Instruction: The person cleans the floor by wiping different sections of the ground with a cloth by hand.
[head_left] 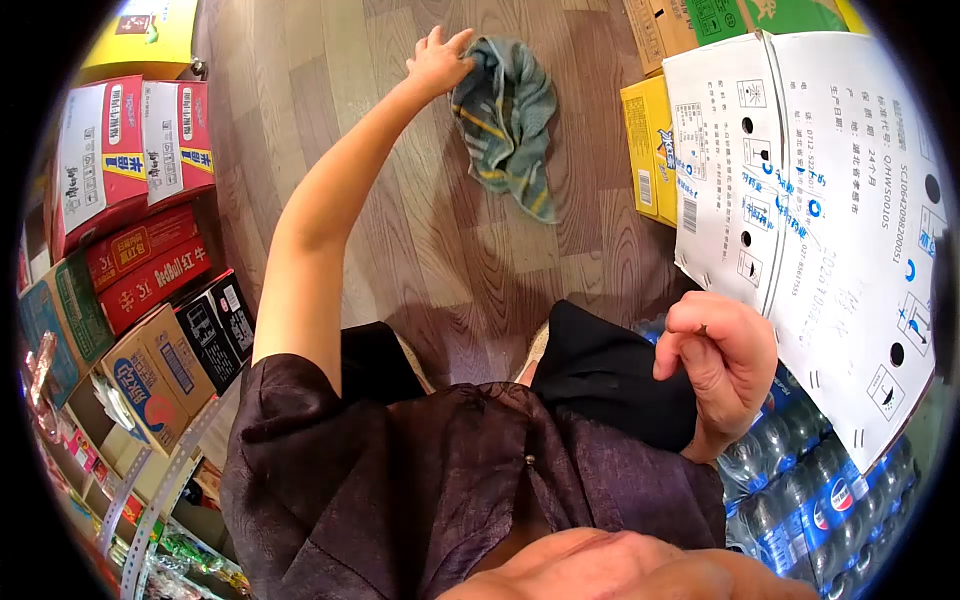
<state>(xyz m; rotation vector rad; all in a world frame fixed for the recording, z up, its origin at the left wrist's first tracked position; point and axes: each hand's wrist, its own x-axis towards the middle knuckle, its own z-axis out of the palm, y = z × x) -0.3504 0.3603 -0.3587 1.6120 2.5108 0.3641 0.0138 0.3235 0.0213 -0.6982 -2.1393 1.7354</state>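
Fingers of the left hand (pixel 438 68) were grasping the upper left edge of a striped cloth (pixel 507 125), with some of them spread outward beyond the fabric; the thumb was hidden. Well to the left of the cloth, a shelf (pixel 150 515) carried small bright packets, too blurred to read. Stacked to the cloth's left were a yellow box (pixel 140 38), 2 white-and-red cartons (pixel 100 150), red boxes (pixel 155 258), a brown carton (pixel 160 370) with blue print and a black box (pixel 216 325). Between that stack and the cloth, the left arm (pixel 320 210) stretched forward from a dark brown sleeve (pixel 290 400).

Green-grey with yellow stripes, the cloth was bunched at the hand and tapered toward the body, over the wood-patterned floor (pixel 340 60); whether it touched the floor could not be told. Nearer the body than the cloth were black trousers (pixel 610 375) and 2 partly covered shoes (pixel 537 352).

To the right of the cloth stood a yellow carton (pixel 648 150), then large white cartons (pixel 850 220) with printed text and blue marks. Nearer the body than the cloth, and to its right, the right hand (pixel 720 365) was curled into a loose fist beside the white cartons. Wrapped bottles (pixel 820 510) lay farther that way from the cloth.
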